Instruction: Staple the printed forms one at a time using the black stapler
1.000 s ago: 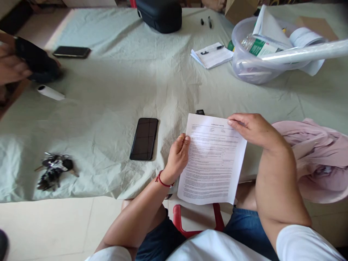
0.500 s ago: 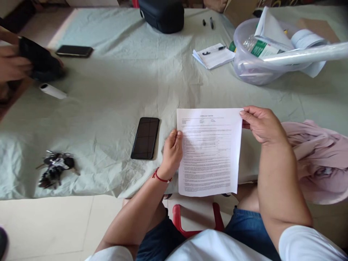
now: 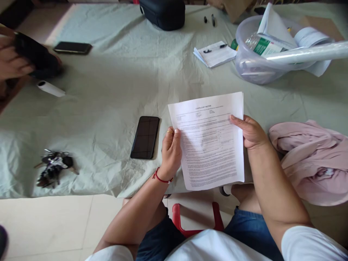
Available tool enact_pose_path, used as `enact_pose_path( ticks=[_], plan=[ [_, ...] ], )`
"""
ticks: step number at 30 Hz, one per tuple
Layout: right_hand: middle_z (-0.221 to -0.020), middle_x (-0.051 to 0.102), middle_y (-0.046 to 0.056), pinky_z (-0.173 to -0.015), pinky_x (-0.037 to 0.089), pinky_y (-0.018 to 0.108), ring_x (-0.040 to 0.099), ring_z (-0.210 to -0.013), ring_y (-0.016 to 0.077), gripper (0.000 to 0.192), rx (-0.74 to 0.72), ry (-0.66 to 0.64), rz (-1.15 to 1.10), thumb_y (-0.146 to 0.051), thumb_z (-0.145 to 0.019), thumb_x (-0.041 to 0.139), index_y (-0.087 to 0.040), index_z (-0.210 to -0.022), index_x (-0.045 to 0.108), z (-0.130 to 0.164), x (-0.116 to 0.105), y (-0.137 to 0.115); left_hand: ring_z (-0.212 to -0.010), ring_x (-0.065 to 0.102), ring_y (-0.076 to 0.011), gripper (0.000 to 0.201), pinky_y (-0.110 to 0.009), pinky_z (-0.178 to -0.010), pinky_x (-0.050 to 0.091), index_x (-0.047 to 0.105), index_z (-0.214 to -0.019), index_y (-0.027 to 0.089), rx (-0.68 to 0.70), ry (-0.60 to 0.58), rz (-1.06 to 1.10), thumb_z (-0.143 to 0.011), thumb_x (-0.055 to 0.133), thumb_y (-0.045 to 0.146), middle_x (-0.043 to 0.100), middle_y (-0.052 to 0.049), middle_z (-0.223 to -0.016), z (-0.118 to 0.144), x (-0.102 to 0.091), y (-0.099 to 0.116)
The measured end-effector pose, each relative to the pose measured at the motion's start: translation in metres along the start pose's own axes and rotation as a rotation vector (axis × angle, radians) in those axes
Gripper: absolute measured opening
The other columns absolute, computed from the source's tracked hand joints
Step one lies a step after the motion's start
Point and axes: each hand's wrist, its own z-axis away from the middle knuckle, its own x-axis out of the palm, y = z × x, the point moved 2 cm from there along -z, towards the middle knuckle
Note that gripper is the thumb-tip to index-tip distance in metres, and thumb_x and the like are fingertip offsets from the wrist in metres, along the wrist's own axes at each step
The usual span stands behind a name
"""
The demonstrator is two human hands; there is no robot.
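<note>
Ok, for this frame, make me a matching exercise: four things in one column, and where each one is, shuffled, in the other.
Things
1. Printed paper
2. Keys
3. Pink cloth
4. Plastic tub

Places
A. Just right of the right forearm
B. Between left hand and right hand, held by both
C. Upper right, folded paper sticking out
D. Lower left, on the table

Pairs: 1-B; 2-D; 3-A; 4-C

Keys point(image 3: 56, 166) left of phone point(image 3: 145, 137), paper point(image 3: 212, 156) right — basin point(image 3: 258, 77) behind (rightward)
</note>
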Motion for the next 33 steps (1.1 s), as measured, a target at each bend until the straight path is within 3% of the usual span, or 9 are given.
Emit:
enact_pose_path(
  ticks=[3,6,10,12,14,20,24,29,33],
  plan=[
    [-0.114,0.088,0.01,-0.107,0.064,0.063,0.081,-0.122,0.0427,0.059,0.025,-0.051,0.015,-0.06,-0.08,0.095,-0.024,-0.125,0.083,0.003,-0.004,-0.001,-0.082,0.053,-0.0203,0.051,-0.035,-0.078,0.048,0.054,-0.083,0.025,0.065,0.047,-0.037,-0.104,0.066,0.07,0.057,-0.002,-0.086,0.0,0.0,0.007],
    [-0.116,0.088,0.01,-0.108,0.064,0.064,0.081,-0.122,0.0421,0.056,0.045,-0.071,0.003,-0.057,-0.08,0.095,-0.024,-0.123,0.084,0.004,-0.003,-0.001,-0.091,0.063,-0.0217,0.048,-0.036,-0.085,0.054,0.058,-0.09,0.025,0.044,0.039,0.034,-0.102,0.069,0.071,0.068,-0.005,-0.097,-0.001,0.0,0.008],
    [-0.12,0.087,0.01,-0.108,0.064,0.063,0.081,-0.123,0.0418,0.053,0.031,-0.062,-0.016,-0.057,-0.081,0.094,-0.024,-0.122,0.084,0.004,0.0,-0.001,-0.114,0.077,-0.0304,0.05,-0.042,-0.093,0.063,0.07,-0.116,0.027,-0.142,-0.151,0.272,-0.09,0.086,0.067,0.08,-0.011,-0.127,-0.006,0.001,0.01],
    [-0.119,0.087,0.01,-0.108,0.065,0.063,0.08,-0.124,0.0421,0.054,0.026,-0.061,0.002,-0.059,-0.082,0.093,-0.024,-0.122,0.084,0.004,0.001,-0.001,-0.112,0.08,-0.0349,0.053,-0.046,-0.091,0.066,0.077,-0.119,0.024,-0.273,-0.285,0.292,-0.085,0.092,0.063,0.083,-0.014,-0.123,-0.008,0.001,0.01],
    [-0.116,0.088,0.011,-0.108,0.065,0.063,0.08,-0.124,0.0424,0.056,0.042,-0.077,0.015,-0.061,-0.082,0.093,-0.024,-0.122,0.084,0.003,0.0,0.0,-0.106,0.082,-0.0367,0.055,-0.048,-0.09,0.068,0.082,-0.114,0.02,-0.316,-0.307,0.255,-0.083,0.093,0.063,0.086,-0.015,-0.112,-0.01,0.0,0.009],
    [-0.116,0.088,0.012,-0.107,0.064,0.061,0.081,-0.122,0.0417,0.052,0.09,-0.147,-0.005,-0.059,-0.078,0.097,-0.023,-0.114,0.085,0.004,-0.003,0.002,-0.108,0.082,-0.0365,0.056,-0.048,-0.093,0.069,0.087,-0.111,0.019,-0.229,-0.222,0.208,-0.083,0.091,0.068,0.088,-0.013,-0.109,-0.011,-0.003,0.008],
    [-0.127,0.086,0.01,-0.108,0.064,0.061,0.08,-0.123,0.0402,0.052,0.058,-0.142,-0.022,-0.047,-0.077,0.099,-0.025,-0.121,0.083,0.007,-0.001,0.005,-0.109,0.083,-0.0372,0.052,-0.05,-0.094,0.07,0.087,-0.112,0.02,-0.243,-0.288,0.25,-0.084,0.092,0.064,0.088,-0.014,-0.112,-0.009,-0.003,0.011],
    [-0.131,0.085,0.011,-0.109,0.064,0.062,0.079,-0.128,0.0409,0.056,0.039,-0.129,-0.01,-0.052,-0.08,0.096,-0.024,-0.126,0.081,0.008,0.002,0.007,-0.119,0.082,-0.0399,0.046,-0.056,-0.102,0.069,0.087,-0.115,0.023,-0.244,-0.388,0.249,-0.084,0.095,0.055,0.087,-0.015,-0.122,-0.007,-0.005,0.014],
    [-0.133,0.085,0.011,-0.109,0.064,0.061,0.079,-0.127,0.0408,0.055,0.059,-0.152,-0.01,-0.053,-0.08,0.096,-0.024,-0.125,0.082,0.008,0.0,0.007,-0.125,0.081,-0.0404,0.044,-0.058,-0.108,0.068,0.088,-0.115,0.023,-0.216,-0.369,0.229,-0.081,0.099,0.049,0.086,-0.014,-0.129,-0.006,-0.005,0.014]
  ],
)
